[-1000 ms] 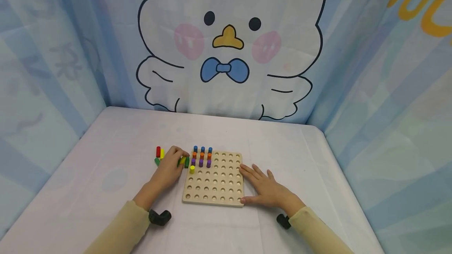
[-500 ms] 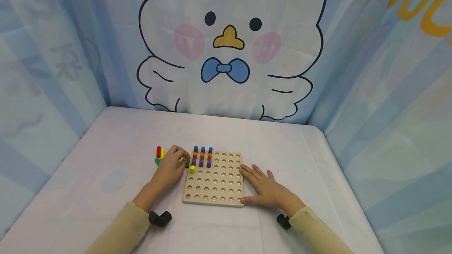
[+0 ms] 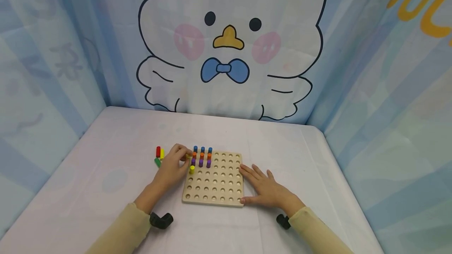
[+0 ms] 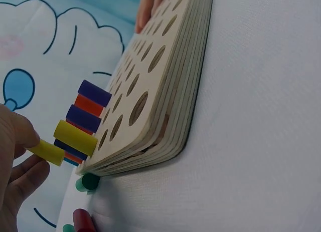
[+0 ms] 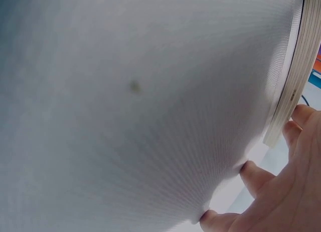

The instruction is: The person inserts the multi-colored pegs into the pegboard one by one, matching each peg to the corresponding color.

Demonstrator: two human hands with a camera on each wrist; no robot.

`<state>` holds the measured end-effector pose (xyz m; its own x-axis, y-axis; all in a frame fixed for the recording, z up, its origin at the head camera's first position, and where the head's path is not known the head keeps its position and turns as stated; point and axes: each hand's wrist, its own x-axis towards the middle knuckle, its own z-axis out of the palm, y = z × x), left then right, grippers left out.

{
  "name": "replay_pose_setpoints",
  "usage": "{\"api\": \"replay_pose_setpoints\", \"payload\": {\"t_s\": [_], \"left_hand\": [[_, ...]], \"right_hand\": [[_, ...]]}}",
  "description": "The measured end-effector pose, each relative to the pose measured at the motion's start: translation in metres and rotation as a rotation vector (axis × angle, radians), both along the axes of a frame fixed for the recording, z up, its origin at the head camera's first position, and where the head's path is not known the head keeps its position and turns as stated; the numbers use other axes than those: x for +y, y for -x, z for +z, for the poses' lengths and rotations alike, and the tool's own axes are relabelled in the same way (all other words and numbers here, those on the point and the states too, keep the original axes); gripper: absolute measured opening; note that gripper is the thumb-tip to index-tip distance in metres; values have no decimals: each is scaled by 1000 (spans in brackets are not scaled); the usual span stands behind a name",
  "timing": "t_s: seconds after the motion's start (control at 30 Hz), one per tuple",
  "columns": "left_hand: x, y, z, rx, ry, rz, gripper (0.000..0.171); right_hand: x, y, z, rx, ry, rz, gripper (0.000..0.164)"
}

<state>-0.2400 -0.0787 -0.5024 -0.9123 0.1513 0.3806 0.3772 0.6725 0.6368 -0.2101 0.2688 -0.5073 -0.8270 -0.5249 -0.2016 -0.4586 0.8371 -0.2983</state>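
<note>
Where the left hand (image 3: 171,167) works: thumb and fingers pinch a short yellow peg (image 4: 47,152) near one end, at the left side of the pegboard (image 3: 226,202); this grip probably leaves the other end unobstructed.
Right hand (image 3: 266,189): fingers spread, set against the board's right edge, likely to steady it.
Pegboard: flat on the table (image 3: 300,148), between both hands.
Seated pegs: blue pegs (image 3: 203,149), orange pegs (image 3: 202,155), purple pegs (image 3: 201,163), three per row; standing yellow peg (image 3: 192,170) nearer the person.
Loose stock: red peg (image 3: 158,152), green peg (image 3: 157,162), beside the left hand, presumably for short reach.
</note>
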Motion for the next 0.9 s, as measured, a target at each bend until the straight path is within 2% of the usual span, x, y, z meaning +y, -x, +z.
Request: {"api": "replay_pose_setpoints", "payload": {"t_s": [0.4,0.53,0.73,0.9], "left_hand": [[5,-7,-2,122,-86,-29,18],[9,-8,-4,114,-66,-55,19],[12,-9,-6,51,-29,-94,15],[12,-11,-8,36,21,-92,14]], "right_hand": [[0,-1,0,-10,-4,1,102],[0,0,0,-8,-3,4,102],[2,1,-1,0,-2,2,102],[1,1,-2,4,-3,5,102]]}}
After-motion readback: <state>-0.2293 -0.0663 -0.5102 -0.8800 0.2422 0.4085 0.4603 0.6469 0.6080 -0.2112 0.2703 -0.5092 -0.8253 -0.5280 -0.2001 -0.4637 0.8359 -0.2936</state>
